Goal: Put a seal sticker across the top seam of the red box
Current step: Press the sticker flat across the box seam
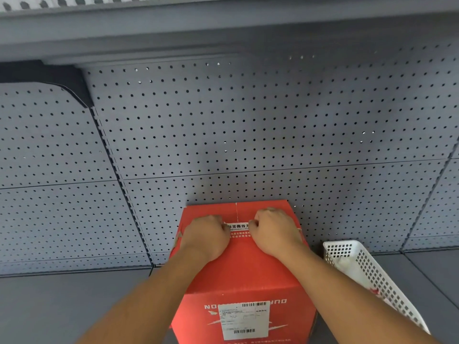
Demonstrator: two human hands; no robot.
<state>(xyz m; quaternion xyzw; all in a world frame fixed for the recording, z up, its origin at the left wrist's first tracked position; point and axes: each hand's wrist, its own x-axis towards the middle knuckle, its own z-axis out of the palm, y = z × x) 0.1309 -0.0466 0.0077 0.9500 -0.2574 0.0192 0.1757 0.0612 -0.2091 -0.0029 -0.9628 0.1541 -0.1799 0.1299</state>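
The red box (242,271) stands on a grey shelf, its top facing me, with a thin seam running from the far edge toward me. A seal sticker (238,227), white on top and red below with printed characters, lies across that seam. My left hand (206,238) rests on the sticker's left end, fingers curled down onto it. My right hand (274,230) does the same on the right end. Both ends of the sticker are hidden under my fingers. A white shipping label (244,320) is stuck on the box's near side.
A white perforated plastic basket (367,271) leans to the right of the box, close to my right forearm. Grey pegboard (248,132) forms the back wall right behind the box. The grey shelf surface (74,301) stretches left, and another shelf hangs overhead.
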